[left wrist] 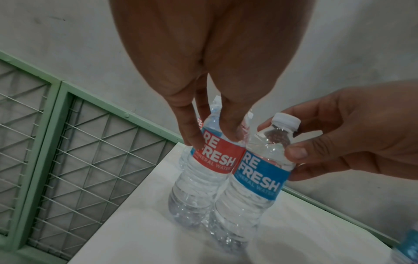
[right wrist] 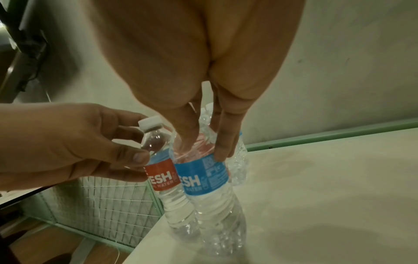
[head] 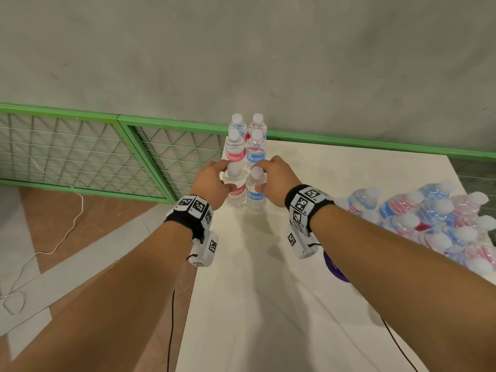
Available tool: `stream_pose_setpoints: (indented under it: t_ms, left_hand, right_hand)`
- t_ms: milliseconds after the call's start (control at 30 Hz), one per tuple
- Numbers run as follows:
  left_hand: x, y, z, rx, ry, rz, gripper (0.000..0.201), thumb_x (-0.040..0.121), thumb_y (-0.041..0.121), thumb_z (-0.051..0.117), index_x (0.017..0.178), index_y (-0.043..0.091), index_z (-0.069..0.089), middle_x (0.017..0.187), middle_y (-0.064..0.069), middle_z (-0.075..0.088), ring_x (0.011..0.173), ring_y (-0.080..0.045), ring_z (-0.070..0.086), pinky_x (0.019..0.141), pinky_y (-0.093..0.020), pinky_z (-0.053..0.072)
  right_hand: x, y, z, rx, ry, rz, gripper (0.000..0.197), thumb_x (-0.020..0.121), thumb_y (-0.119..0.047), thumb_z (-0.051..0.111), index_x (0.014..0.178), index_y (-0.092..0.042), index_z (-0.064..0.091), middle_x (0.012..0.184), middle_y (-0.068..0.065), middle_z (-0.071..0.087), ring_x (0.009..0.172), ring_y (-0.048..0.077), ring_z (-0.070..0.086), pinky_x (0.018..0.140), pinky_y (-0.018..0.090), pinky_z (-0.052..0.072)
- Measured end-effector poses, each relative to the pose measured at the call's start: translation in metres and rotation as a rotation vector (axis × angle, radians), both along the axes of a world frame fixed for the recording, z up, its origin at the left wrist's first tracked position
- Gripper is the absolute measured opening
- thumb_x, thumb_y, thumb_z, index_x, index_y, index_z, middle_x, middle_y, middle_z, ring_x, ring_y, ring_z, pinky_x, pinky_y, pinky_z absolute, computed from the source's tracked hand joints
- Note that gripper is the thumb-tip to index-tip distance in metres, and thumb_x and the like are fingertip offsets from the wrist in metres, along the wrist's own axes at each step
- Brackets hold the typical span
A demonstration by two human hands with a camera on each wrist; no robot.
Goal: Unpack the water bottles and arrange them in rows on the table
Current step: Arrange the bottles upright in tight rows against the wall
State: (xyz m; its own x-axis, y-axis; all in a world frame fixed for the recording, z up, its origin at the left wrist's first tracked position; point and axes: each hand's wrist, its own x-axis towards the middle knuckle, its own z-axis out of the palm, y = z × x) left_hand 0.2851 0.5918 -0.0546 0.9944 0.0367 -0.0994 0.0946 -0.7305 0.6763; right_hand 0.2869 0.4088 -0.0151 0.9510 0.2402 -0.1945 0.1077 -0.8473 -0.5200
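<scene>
Two columns of clear water bottles stand at the far left corner of the white table (head: 308, 304). My left hand (head: 222, 178) grips the shoulder of the nearest red-labelled bottle (head: 236, 193), fingers curled round it below the cap. Beside it, my right hand (head: 264, 175) grips the nearest blue-labelled bottle (head: 255, 196) the same way. Both bottles stand upright on the table and touch each other. In the left wrist view my left hand (left wrist: 212, 139) pinches the red-labelled bottle (left wrist: 214, 159). In the right wrist view my right hand (right wrist: 203, 150) holds the blue-labelled bottle (right wrist: 201, 178).
A shrink-wrapped pack of bottles (head: 442, 226) lies at the table's right side. A purple object (head: 335, 268) shows under my right forearm. Green wire-mesh frames (head: 80, 149) lean on the wall to the left. The table's left edge runs close beside the red-labelled bottles.
</scene>
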Motion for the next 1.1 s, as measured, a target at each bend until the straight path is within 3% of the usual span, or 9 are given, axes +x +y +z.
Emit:
stream_pose_setpoints:
  t_ms: [133,300,900,1100]
  left_hand:
    - [0.021,0.004,-0.002,0.037,-0.017,0.006,0.056,0.076,0.016,0.080,0.127,0.029,0.058,0.117,-0.004,0.056,0.089,-0.028,0.064,0.088,-0.040,0.051]
    - [0.038,0.007,-0.001,0.072,-0.015,0.005,0.056,0.078,0.017,0.078,0.128,0.027,0.057,0.116,-0.006,0.057,0.092,-0.030,0.064,0.086,-0.037,0.049]
    - [0.053,0.010,-0.006,0.058,-0.057,0.000,0.056,0.078,0.017,0.078,0.128,0.025,0.056,0.115,-0.003,0.059,0.090,-0.026,0.064,0.079,-0.029,0.044]
    - [0.051,0.009,-0.007,-0.015,-0.072,0.039,0.057,0.074,0.015,0.080,0.121,0.029,0.052,0.112,0.000,0.061,0.089,-0.025,0.065,0.084,-0.038,0.054]
  right_hand:
    - [0.022,0.007,0.001,-0.012,-0.017,0.009,0.044,0.084,-0.011,0.067,0.127,-0.017,0.056,0.117,0.011,0.046,0.092,0.025,0.051,0.098,0.035,0.045]
    - [0.044,0.009,0.002,-0.039,-0.022,0.006,0.047,0.085,-0.015,0.069,0.130,-0.019,0.056,0.120,0.012,0.048,0.109,0.030,0.052,0.097,0.033,0.041]
    - [0.061,0.011,-0.001,-0.046,-0.063,0.025,0.046,0.084,-0.013,0.070,0.128,-0.015,0.057,0.123,0.014,0.051,0.114,0.030,0.053,0.093,0.029,0.040]
    - [0.062,0.012,-0.003,-0.062,-0.052,0.014,0.049,0.084,-0.014,0.070,0.130,-0.016,0.055,0.125,0.015,0.048,0.115,0.031,0.052,0.097,0.032,0.040]
